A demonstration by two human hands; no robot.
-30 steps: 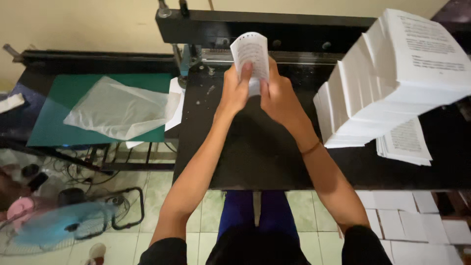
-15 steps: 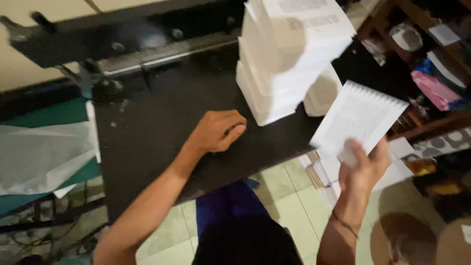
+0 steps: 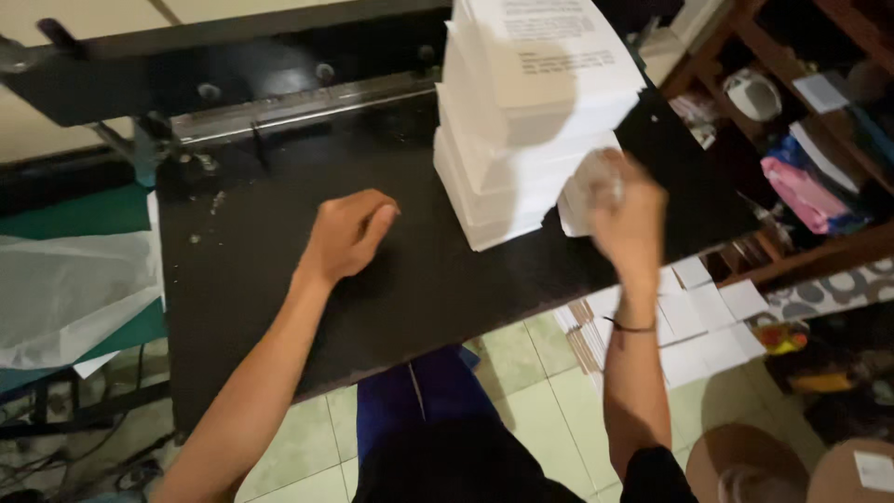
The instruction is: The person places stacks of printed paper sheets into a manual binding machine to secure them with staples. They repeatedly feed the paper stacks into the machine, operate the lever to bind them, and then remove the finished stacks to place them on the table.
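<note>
My left hand [image 3: 346,235] rests on the black cutter table [image 3: 279,279], fingers curled in, holding nothing. My right hand [image 3: 626,212], blurred by motion, is at the table's right side. Its fingers are closed around a small white paper bundle [image 3: 579,194] that lies against the foot of a tall stack of printed white sheets [image 3: 521,121]. The tall stack stands in stepped layers on the table's far right. A thin dark band circles my right wrist.
The cutter's metal blade bar [image 3: 298,102] runs along the back of the table. Clear plastic sheeting [image 3: 65,289] lies on a green surface at left. Piles of cut white slips [image 3: 694,317] sit low at right, beside a wooden shelf [image 3: 819,186] with cloths.
One second ago both hands held a paper bundle upright at the blade. The right hand then swung it out to the right, and is now back at the stack without that spread bundle.
</note>
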